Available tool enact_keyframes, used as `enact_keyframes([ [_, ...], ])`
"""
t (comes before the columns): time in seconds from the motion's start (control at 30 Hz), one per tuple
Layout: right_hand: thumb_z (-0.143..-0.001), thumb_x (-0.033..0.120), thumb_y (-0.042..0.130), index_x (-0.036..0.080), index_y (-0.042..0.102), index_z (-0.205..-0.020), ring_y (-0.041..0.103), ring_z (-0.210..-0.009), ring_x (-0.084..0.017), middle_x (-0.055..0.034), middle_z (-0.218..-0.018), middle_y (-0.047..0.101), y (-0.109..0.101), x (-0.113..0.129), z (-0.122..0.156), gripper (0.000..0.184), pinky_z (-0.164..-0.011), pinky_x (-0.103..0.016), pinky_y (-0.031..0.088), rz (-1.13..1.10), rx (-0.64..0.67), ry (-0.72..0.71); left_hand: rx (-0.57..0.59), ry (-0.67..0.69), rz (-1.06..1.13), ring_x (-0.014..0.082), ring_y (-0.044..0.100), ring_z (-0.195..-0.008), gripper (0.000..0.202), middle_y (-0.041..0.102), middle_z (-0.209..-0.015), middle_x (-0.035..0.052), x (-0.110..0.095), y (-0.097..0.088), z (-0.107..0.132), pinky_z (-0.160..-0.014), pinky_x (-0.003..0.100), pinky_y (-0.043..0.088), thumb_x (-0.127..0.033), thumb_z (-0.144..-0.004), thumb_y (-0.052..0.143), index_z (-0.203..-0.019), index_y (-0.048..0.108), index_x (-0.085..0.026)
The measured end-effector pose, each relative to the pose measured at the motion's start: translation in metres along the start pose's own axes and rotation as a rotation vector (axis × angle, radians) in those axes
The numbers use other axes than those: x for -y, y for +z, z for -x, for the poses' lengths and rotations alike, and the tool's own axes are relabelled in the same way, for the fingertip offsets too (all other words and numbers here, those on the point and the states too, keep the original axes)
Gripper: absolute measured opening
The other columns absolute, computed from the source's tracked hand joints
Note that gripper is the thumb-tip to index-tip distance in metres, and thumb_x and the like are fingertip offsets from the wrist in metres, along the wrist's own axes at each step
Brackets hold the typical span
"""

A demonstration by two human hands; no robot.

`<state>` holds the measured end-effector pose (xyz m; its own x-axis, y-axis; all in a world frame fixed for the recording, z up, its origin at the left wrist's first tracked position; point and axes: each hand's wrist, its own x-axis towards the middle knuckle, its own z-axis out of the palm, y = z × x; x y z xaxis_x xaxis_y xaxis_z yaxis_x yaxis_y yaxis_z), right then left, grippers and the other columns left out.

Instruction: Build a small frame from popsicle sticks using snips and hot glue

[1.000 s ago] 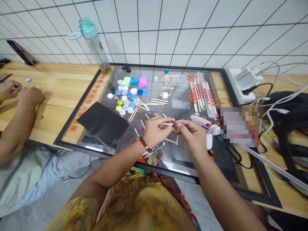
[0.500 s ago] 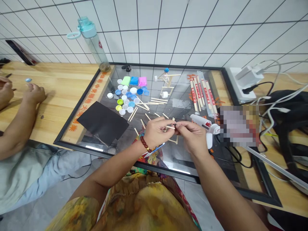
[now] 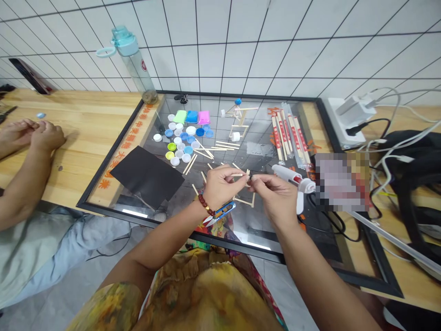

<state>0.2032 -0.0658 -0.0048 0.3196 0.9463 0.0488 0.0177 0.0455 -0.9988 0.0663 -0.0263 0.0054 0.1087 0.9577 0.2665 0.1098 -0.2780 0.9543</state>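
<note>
My left hand [image 3: 223, 185], with a beaded bracelet at its wrist, is closed in a pinch on a short wooden stick [image 3: 237, 174], mostly hidden by the fingers. Fingertip to fingertip with it, my right hand [image 3: 274, 193] pinches a small black piece [image 3: 250, 177] whose kind I cannot make out. Beneath the hands lies a frame of joined sticks [image 3: 245, 201]. Blue-handled thread snips [image 3: 222, 214] rest by my left wrist. Just beyond my right hand is a white glue gun [image 3: 287, 173].
Small paint-like cups [image 3: 179, 145], loose sticks [image 3: 190, 164] and black sheets [image 3: 146, 177] lie on the glass. Behind stand a stick model [image 3: 240, 120], wrapped chopsticks [image 3: 289, 135] and a bottle [image 3: 134, 64]. A power strip [image 3: 344, 122] with cables is at right; another person's hands [image 3: 32, 133] are at left.
My left fingers have shifted on the stick, which now shows less. The snips are more exposed by my wrist. The other person's hands have come together.
</note>
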Motion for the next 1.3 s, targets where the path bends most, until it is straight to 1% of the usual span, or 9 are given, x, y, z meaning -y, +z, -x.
enact_keyframes([
  [0.2,-0.081,0.028,0.066,0.021,0.074,-0.082,0.064,-0.071,-0.015,-0.0023,-0.080,0.072,-0.003,-0.005,0.004,0.011,-0.070,-0.030,0.051,0.254,0.021,-0.245,0.026,0.095,-0.082,0.0052,0.041,-0.048,0.012,0.057,-0.060,-0.0008,0.009,0.003,0.005,-0.047,0.020,0.032,-0.021,-0.071,0.066,-0.077,0.075,-0.016],
  [0.47,-0.081,0.022,0.064,0.022,0.074,-0.083,0.063,-0.069,-0.014,-0.0011,-0.078,0.071,-0.002,-0.006,0.004,0.010,-0.068,-0.028,0.049,0.342,0.066,-0.383,0.031,0.100,-0.126,0.0068,0.041,-0.050,0.009,0.049,-0.053,-0.0035,0.005,0.002,0.003,-0.050,0.021,0.033,-0.014,-0.067,0.063,-0.068,0.071,-0.016],
  [0.57,-0.081,0.024,0.064,0.021,0.074,-0.082,0.063,-0.069,-0.014,-0.0009,-0.077,0.071,-0.001,-0.007,0.004,0.010,-0.067,-0.028,0.049,0.326,0.068,-0.334,0.024,0.060,-0.128,0.0071,0.041,-0.052,0.007,0.051,-0.055,-0.0030,0.002,0.002,0.002,-0.051,0.021,0.033,-0.013,-0.065,0.062,-0.064,0.069,-0.015],
  [0.7,-0.080,0.030,0.067,0.021,0.074,-0.081,0.062,-0.063,-0.013,-0.0002,-0.070,0.070,-0.001,-0.004,0.001,0.012,-0.062,-0.026,0.050,0.147,0.078,-0.131,0.061,-0.027,-0.077,0.0081,0.043,-0.054,0.009,0.050,-0.055,-0.0025,0.004,0.002,0.001,-0.053,0.022,0.034,-0.019,-0.071,0.063,-0.067,0.070,-0.016],
  [0.77,-0.080,0.031,0.067,0.021,0.074,-0.080,0.062,-0.060,-0.013,0.0002,-0.067,0.070,-0.001,-0.001,0.001,0.013,-0.060,-0.025,0.050,0.096,0.079,-0.069,0.074,-0.022,-0.071,0.0082,0.042,-0.054,0.009,0.048,-0.054,-0.0029,0.006,0.001,0.000,-0.054,0.022,0.035,-0.021,-0.072,0.064,-0.069,0.072,-0.017],
  [0.93,-0.080,0.032,0.067,0.021,0.075,-0.082,0.063,-0.066,-0.014,-0.0017,-0.075,0.072,-0.003,-0.005,0.002,0.013,-0.065,-0.027,0.051,0.150,0.078,-0.118,0.064,0.063,-0.130,0.0077,0.043,-0.052,0.010,0.053,-0.057,-0.0020,0.010,0.001,0.003,-0.053,0.022,0.036,-0.020,-0.070,0.065,-0.074,0.073,-0.017],
  [1.1,-0.081,0.032,0.064,0.020,0.073,-0.080,0.062,-0.069,-0.015,-0.0026,-0.076,0.071,-0.004,-0.013,0.001,0.015,-0.068,-0.029,0.050,0.292,0.105,-0.204,0.046,0.080,-0.191,0.0088,0.046,-0.054,0.009,0.053,-0.055,-0.0022,0.011,0.003,0.005,-0.055,0.022,0.037,-0.014,-0.065,0.063,-0.066,0.071,-0.018],
  [1.2,-0.081,0.032,0.064,0.019,0.072,-0.078,0.060,-0.066,-0.014,-0.0022,-0.073,0.069,-0.003,-0.013,0.001,0.016,-0.064,-0.027,0.049,0.305,0.112,-0.199,0.042,0.010,-0.120,0.0090,0.047,-0.055,0.007,0.055,-0.055,-0.0017,0.007,0.002,0.004,-0.055,0.022,0.037,-0.014,-0.062,0.063,-0.061,0.069,-0.017],
  [1.3,-0.080,0.032,0.064,0.019,0.072,-0.078,0.058,-0.062,-0.013,-0.0011,-0.068,0.067,-0.001,-0.010,0.001,0.015,-0.060,-0.026,0.047,0.246,0.103,-0.137,0.048,-0.173,0.004,0.0089,0.049,-0.055,0.005,0.058,-0.057,-0.0009,0.004,0.001,0.001,-0.054,0.022,0.037,-0.016,-0.062,0.064,-0.059,0.067,-0.015],
])
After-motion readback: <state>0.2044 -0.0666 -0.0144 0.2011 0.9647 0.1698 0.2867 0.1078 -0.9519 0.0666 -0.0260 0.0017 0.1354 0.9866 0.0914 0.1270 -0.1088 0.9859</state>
